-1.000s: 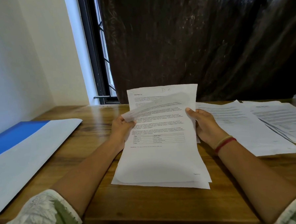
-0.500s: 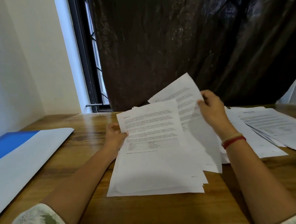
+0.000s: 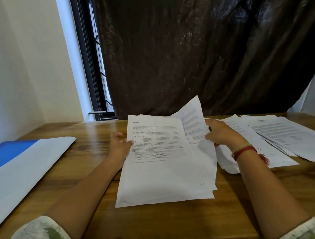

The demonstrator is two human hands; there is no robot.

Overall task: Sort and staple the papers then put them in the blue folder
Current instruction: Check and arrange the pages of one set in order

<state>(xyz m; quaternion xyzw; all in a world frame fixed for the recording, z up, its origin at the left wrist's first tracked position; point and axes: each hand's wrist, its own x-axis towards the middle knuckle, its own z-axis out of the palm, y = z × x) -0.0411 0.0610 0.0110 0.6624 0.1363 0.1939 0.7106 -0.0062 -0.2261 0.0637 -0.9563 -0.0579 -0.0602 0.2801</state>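
Head view shows a stack of printed papers (image 3: pixel 165 173) lying on the wooden table (image 3: pixel 158 223), its near edge toward the person and its far end lifted off the wood. The top page carries blocks of text and a small table of rows. The left hand (image 3: pixel 120 145) grips the stack's left edge, thumb on top of the page and fingers (image 3: pixel 117 135) half curled behind it, so the hand is partly closed on the paper. The right hand (image 3: pixel 221 134) pinches a single sheet (image 3: pixel 193 124) by its right edge, fingers wrapped over the front; this sheet stands tilted up and to the right, its lower part tucked behind the top page. A red thread band (image 3: pixel 244 152) circles the right wrist. Just right of that hand, loose papers (image 3: pixel 281 136) lie fanned flat on the table. Well apart on the left side, the blue folder (image 3: pixel 9 154) lies flat with a pale sheet (image 3: pixel 28 173) over most of it. A dark curtain (image 3: pixel 204 53) hangs behind the table.
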